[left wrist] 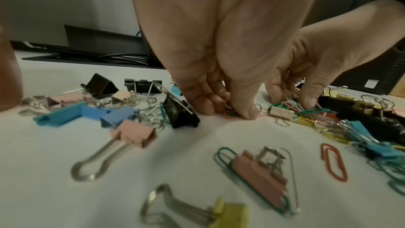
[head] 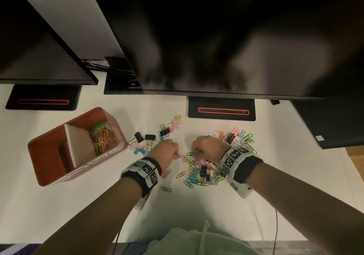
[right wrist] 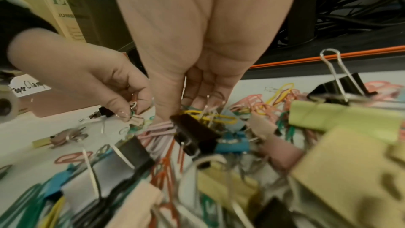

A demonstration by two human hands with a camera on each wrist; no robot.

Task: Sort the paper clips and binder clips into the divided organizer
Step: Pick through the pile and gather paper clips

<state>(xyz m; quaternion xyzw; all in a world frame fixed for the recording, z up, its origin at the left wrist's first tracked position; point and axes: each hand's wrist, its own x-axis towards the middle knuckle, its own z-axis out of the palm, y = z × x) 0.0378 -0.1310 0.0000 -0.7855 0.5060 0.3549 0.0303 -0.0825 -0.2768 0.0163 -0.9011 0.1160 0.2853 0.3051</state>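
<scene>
At left of my head view I see one red divided organizer (head: 77, 146), long axis running lower left to upper right, paper clips in its upper-right compartment; centre, my left hand (head: 164, 150) pinches several paper clips (head: 178, 154), and my right hand (head: 206, 148) pinches clips from the mixed pile (head: 204, 173).

Little can be read here. In the right wrist view a white handwritten label (right wrist: 29, 87) on the side of the reddish organizer (right wrist: 57, 105) reads "Paper Clamp" — its last letters run behind the left hand (right wrist: 92, 79). Behind it, a pale cardboard box (right wrist: 63, 6) carries a large green "E" followed by a cut-off letter, and below that, in smaller dark capitals, "JUMB" before the print is hidden. In the head view the organizer's white labels (head: 106, 155) are too blurred to read.
</scene>
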